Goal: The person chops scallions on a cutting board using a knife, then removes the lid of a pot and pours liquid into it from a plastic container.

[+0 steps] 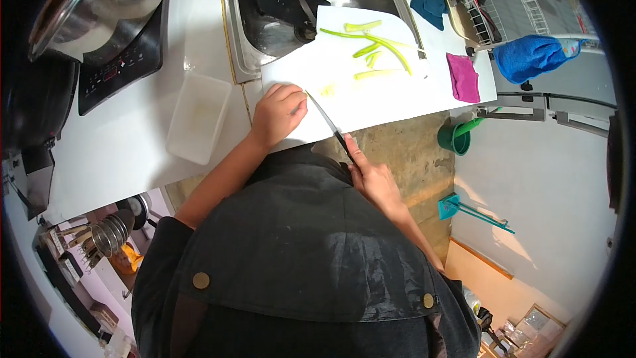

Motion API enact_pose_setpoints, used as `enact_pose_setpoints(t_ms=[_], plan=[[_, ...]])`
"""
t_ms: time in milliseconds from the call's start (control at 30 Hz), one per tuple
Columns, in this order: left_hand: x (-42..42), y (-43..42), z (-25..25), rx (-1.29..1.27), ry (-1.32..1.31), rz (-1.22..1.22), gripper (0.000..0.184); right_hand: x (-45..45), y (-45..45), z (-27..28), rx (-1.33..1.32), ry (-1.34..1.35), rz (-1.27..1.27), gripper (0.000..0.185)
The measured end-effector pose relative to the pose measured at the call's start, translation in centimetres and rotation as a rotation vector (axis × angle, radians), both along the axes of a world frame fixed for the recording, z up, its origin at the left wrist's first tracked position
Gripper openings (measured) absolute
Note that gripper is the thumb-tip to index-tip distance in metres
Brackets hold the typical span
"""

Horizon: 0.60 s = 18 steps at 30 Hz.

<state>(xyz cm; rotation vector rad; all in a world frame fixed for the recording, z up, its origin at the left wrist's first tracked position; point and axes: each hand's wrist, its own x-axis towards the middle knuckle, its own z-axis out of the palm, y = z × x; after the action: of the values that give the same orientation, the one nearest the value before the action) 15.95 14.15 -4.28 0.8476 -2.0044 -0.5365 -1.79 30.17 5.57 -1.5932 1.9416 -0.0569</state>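
Note:
My right hand (375, 182) grips a kitchen knife (323, 114) by its black handle, the blade slanting up and left across the white surface. The knife's tip is beside the curled fingertips of my left hand (277, 114). Those fingers are closed; what they hold, if anything, is hidden. Farther back, several pale green vegetable stalks (385, 74) and a long thin green stem (397, 55) lie on a white cutting board (404, 26) that reaches over the sink. Faint yellowish bits (328, 90) show near the blade, washed out by bright light.
The metal sink (344, 1) holds a black-handled pan-like item (275, 0). A translucent white container (199, 119) stands left of my left hand. Beyond it are an induction cooker (126, 73) and a large steel pot (109, 10). A magenta cloth (462, 77) lies at right.

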Motion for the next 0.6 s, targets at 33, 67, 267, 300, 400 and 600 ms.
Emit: enact_pose_setpoints(t_ms=[33, 67, 267, 300, 400, 600], plan=[[0.02, -0.02, 0.01, 0.015, -0.011, -0.011, 0.015, 0.03, -0.05, 0.04, 0.000, 0.000, 0.001, 0.058], [0.03, -0.07, -0.04, 0.016, -0.011, -0.010, 0.015, 0.07, -0.14, 0.07, -0.001, -0.001, 0.002, 0.058], [-0.09, -0.10, -0.31, 0.017, -0.026, -0.010, 0.014, 0.13, -0.20, 0.02, -0.007, -0.005, 0.001, 0.058], [-0.06, -0.16, -0.32, 0.010, -0.033, -0.012, 0.014, 0.19, -0.34, 0.13, 0.019, 0.002, -0.001, 0.058], [-0.01, -0.12, -0.25, 0.006, -0.052, -0.005, 0.014, 0.24, -0.49, 0.22, 0.042, 0.004, 0.009, 0.058], [0.00, -0.22, -0.11, 0.008, -0.064, -0.008, 0.014, 0.37, -0.73, 0.11, 0.055, 0.021, 0.012, 0.057]])
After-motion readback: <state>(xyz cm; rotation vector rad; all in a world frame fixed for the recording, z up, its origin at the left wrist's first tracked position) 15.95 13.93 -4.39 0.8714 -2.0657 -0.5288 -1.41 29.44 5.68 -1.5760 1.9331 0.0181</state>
